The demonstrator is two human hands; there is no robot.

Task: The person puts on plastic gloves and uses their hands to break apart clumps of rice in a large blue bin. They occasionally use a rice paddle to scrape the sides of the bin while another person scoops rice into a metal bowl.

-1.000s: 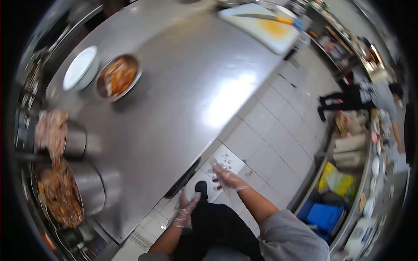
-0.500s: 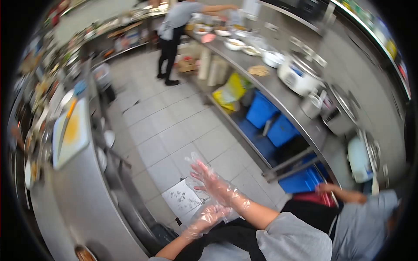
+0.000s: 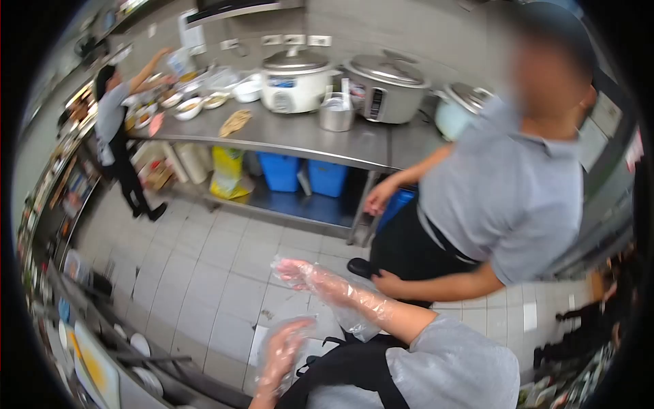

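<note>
My right hand (image 3: 308,278) is in a loose clear plastic glove that reaches up the forearm. Its fingers are stretched out over the floor, with nothing in them. Lower down, my left hand (image 3: 283,349) wears the same kind of glove, its fingers extended and slightly curved, holding nothing that I can see. A gap separates the two hands. Below them shows my black apron (image 3: 347,378) over a grey shirt.
A co-worker (image 3: 504,191) stands close on the right; another person (image 3: 116,129) reaches over bowls at the far left. The steel counter (image 3: 293,140) holds a white rice cooker (image 3: 294,82) and a grey cooker (image 3: 385,88). Left is a cutting board (image 3: 95,365).
My view has turned right, bringing the co-worker and cookers into fuller view. My hands, close together before, are now apart; the left sits lower.
</note>
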